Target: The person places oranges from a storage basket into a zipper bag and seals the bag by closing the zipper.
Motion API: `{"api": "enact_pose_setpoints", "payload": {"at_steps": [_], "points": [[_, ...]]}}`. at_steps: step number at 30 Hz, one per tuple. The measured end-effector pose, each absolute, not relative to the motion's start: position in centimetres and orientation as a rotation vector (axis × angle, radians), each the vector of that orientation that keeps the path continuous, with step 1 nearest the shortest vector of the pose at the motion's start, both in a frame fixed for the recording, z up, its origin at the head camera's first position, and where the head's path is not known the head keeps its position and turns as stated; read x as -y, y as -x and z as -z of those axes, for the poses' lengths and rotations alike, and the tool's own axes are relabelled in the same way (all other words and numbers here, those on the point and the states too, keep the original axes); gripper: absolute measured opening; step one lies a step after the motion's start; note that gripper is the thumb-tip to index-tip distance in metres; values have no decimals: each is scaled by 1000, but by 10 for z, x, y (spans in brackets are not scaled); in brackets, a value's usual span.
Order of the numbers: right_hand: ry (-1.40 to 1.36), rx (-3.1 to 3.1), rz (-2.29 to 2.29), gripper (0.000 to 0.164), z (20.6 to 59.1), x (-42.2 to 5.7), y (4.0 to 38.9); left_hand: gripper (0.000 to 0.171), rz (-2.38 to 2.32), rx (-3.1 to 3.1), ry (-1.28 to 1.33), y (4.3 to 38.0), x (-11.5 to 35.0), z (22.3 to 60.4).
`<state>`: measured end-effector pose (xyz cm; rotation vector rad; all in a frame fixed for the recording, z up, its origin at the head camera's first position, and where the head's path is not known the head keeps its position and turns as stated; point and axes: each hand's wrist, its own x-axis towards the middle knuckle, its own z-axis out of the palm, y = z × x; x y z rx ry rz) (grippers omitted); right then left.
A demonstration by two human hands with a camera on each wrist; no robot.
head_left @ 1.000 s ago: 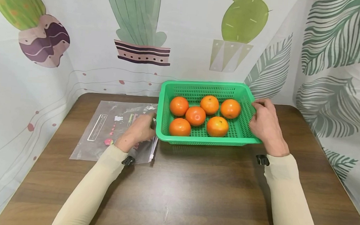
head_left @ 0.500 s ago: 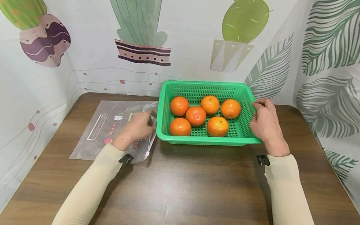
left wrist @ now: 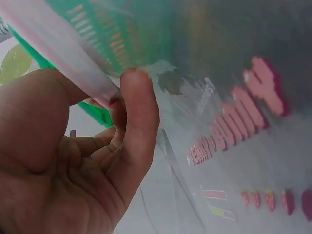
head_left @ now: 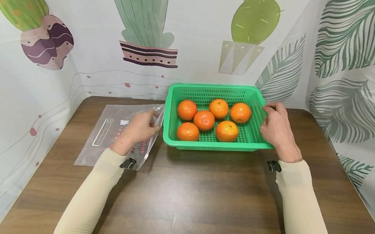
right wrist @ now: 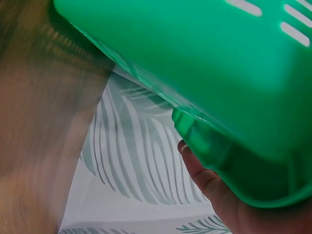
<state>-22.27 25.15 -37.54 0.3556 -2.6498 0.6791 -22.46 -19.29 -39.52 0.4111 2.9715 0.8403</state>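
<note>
Zip edge [head_left: 151,145] drawn left, bag [head_left: 87,153] mouth rightward, basket [head_left: 218,146] long side-to-side

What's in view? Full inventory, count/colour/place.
basket: 1, green, far side of table
round fruits: 6, orange, inside basket
zip bag: 1, clear with pink and white print, left of basket
table: 1, brown, under bag
printed backdrop: count unclear, white with mostly green plants, behind table
wrist straps: 2, black, one per wrist
sleeves: 2, cream, forearms
left grip: 1, bare, pinching bag's edge
right grip: 1, bare, holding basket's right rim
</note>
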Motion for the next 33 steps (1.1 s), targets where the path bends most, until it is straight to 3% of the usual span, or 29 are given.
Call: {"api": "enact_pose_setpoints", "payload": {"at_steps": [33], "points": [[-334,2684,-688,48,373,-251,221,42,-968,-3048,-369,214,201,367]]}}
